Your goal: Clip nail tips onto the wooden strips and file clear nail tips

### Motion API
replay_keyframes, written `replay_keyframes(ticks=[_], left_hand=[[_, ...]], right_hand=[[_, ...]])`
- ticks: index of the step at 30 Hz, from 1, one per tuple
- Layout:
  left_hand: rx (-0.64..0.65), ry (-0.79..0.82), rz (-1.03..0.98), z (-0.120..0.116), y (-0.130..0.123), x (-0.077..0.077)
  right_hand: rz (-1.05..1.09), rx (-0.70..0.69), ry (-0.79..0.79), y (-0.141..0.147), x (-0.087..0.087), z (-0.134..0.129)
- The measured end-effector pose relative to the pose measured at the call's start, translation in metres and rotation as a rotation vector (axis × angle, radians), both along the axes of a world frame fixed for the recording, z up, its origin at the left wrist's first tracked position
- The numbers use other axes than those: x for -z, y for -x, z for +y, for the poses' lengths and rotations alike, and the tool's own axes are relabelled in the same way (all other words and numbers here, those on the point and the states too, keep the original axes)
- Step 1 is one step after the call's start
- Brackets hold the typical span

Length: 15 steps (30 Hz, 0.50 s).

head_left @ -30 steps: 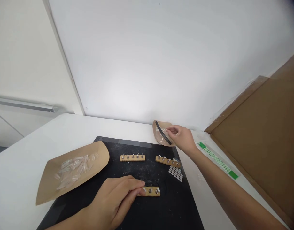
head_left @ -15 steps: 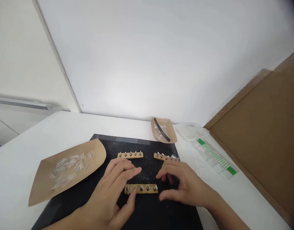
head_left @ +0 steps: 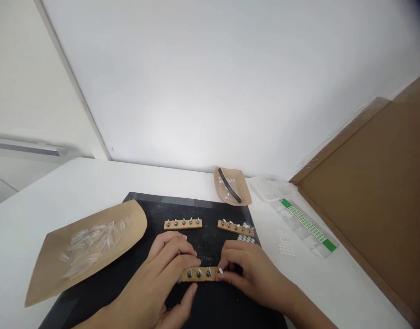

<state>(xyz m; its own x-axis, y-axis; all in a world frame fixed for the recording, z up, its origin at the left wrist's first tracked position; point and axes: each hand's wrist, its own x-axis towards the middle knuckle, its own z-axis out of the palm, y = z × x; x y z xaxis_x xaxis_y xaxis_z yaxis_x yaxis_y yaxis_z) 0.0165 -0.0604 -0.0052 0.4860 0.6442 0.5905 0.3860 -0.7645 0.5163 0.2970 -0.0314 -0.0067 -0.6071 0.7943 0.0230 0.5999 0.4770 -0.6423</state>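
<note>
Farthest left, beyond your left fingers, a brown paper tray [head_left: 42, 274] holds clear plastic strips [head_left: 93, 242]. Your left hand's [head_left: 164, 276] index finger and thumb stand apart, astride the left end of the near tan studded strip [head_left: 203, 275]. A far five-stud strip [head_left: 183, 224] lies past those fingertips. At the near strip's right end, your right hand's [head_left: 247, 270] index finger and thumb are close together beside a white oval tab [head_left: 221, 271]; whether they grip strip or tab, you cannot tell. Beyond your right knuckles lies another studded strip [head_left: 232, 227].
</note>
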Motion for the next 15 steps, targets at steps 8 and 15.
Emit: replay_keyframes(ticks=[8,15], left_hand=[[0.012,0.075,0.036,0.002,-0.001,0.005],[-0.010,0.104,0.040,-0.001,0.000,-0.005]], right_hand=[[0.067,0.009,0.038,-0.001,-0.004,0.006],[0.218,0.092,0.078,-0.004,-0.014,0.005]])
